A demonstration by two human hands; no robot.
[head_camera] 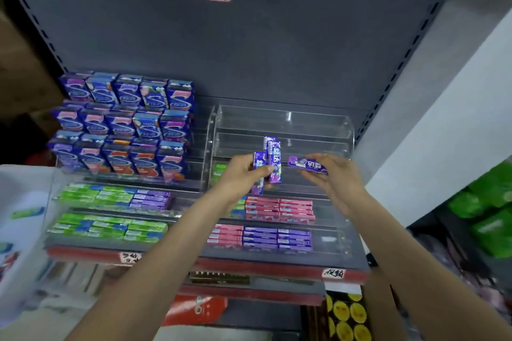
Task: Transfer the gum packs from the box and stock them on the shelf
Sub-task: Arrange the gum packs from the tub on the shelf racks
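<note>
The left hand (243, 171) is gripping a few purple gum packs (273, 160) upright, fingers curled round them, in front of the clear acrylic rack (279, 124) on the shelf (277, 268). Just right of those packs, the right hand (332, 174) is pinching a single purple pack (307, 164) lying crosswise, apart from the others. Below the hands, pink and purple packs (277, 224) are lying in the rack's lower tiers. Left of the rack, blue cartons (124, 124) are standing in rows.
</note>
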